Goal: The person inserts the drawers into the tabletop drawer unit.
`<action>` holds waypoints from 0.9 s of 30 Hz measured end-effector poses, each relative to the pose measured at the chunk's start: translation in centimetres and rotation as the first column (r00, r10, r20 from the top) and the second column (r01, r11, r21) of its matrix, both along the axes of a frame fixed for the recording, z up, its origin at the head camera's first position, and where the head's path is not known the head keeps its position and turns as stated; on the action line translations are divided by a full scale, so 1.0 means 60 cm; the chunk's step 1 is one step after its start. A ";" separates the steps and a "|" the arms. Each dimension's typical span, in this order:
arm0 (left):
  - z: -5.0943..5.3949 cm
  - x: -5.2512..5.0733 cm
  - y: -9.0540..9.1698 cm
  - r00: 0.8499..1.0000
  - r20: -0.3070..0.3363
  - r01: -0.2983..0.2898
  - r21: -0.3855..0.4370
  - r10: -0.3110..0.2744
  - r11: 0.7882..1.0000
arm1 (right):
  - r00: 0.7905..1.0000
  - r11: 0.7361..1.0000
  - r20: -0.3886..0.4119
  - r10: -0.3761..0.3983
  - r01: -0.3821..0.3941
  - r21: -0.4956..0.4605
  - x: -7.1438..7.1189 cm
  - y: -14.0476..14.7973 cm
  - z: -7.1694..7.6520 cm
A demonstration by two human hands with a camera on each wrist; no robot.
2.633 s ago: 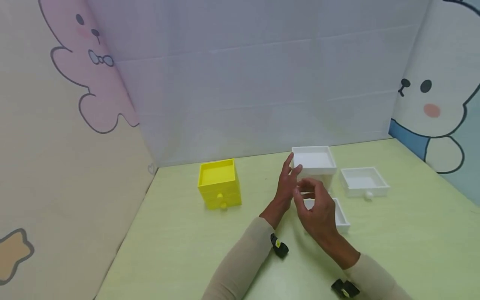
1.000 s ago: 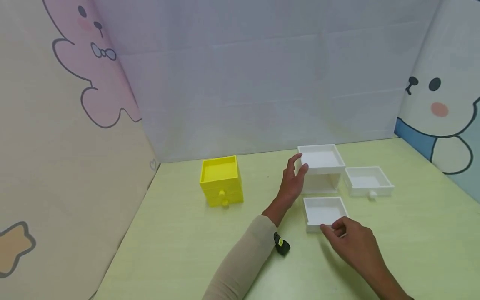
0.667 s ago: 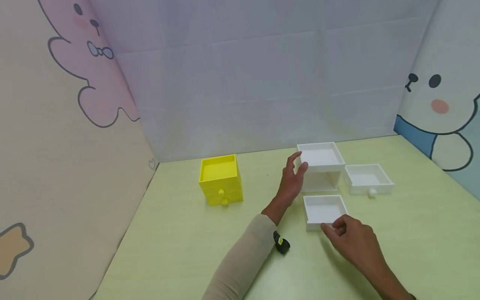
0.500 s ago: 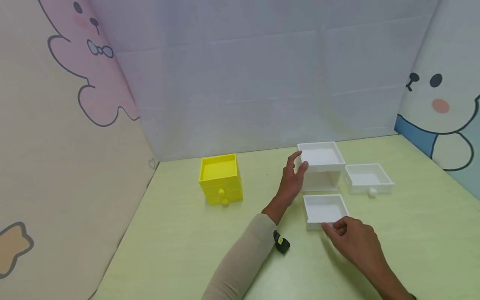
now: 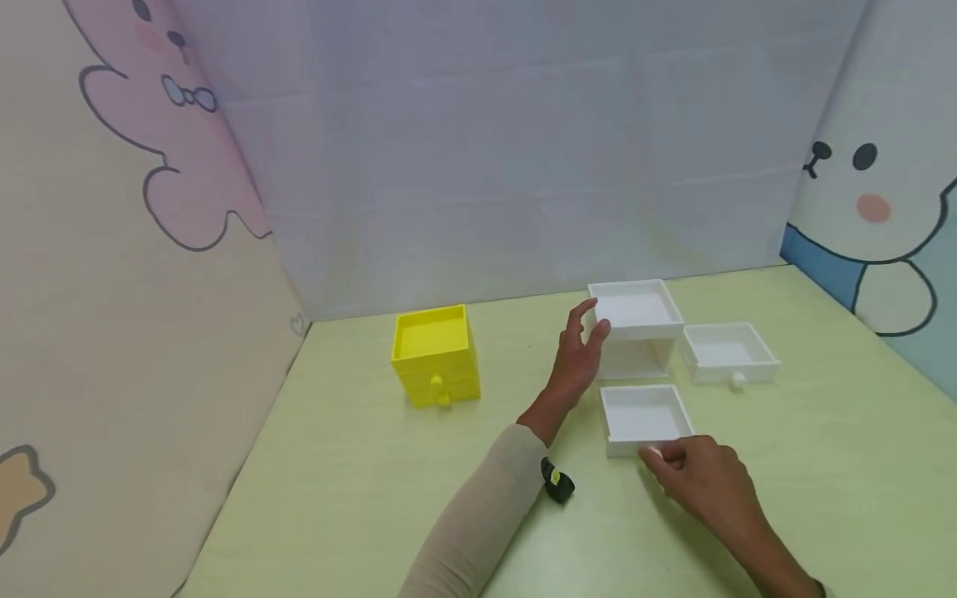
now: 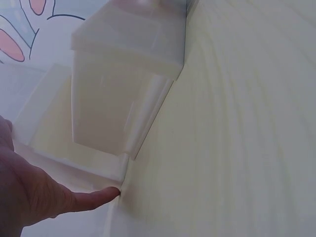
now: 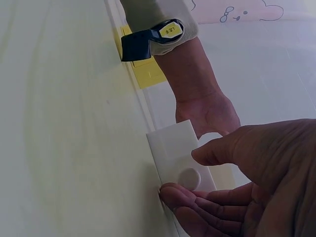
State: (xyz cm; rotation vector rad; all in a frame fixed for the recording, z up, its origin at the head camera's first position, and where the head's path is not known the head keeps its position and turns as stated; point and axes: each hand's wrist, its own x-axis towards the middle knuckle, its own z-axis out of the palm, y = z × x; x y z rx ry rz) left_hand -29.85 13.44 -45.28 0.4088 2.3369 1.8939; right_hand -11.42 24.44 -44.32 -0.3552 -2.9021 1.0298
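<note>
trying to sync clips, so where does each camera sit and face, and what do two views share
Head: worn on the head, facing forward and down at the table, white cabinet and nearest white drawer; left hand, right hand and left sleeve show.
Left wrist: worn there, facing the white cabinet and nearest white drawer; part of the left hand shows, lower left.
Right wrist: worn there, facing that drawer's round knob; right hand, left hand and left sleeve show.
Shared: head and right wrist both show the yellow drawer unit.
</note>
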 end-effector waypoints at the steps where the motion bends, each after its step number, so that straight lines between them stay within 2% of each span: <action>1: 0.001 -0.001 -0.001 1.000 -0.001 0.003 0.004 -0.003 1.000 | 1.000 1.000 -0.001 0.002 -0.002 -0.005 -0.001 -0.001 -0.001; 10: -0.001 -0.005 -0.013 1.000 -0.003 0.007 0.018 -0.007 1.000 | 0.999 0.999 -0.029 0.044 -0.044 -0.004 -0.010 -0.009 -0.013; 19: -0.002 -0.005 -0.007 0.999 0.018 0.029 0.021 -0.029 0.999 | 0.997 1.000 -0.076 -0.011 0.011 -0.002 -0.004 -0.004 -0.010; 24: -0.002 -0.004 -0.005 0.999 0.025 0.039 0.020 -0.040 0.999 | 0.986 0.999 -0.162 -0.030 0.033 0.015 -0.004 0.000 -0.009; 27: -0.004 -0.003 -0.008 0.998 0.028 0.054 0.016 -0.055 0.998 | 0.981 0.998 -0.185 -0.052 0.057 0.017 -0.003 0.001 -0.012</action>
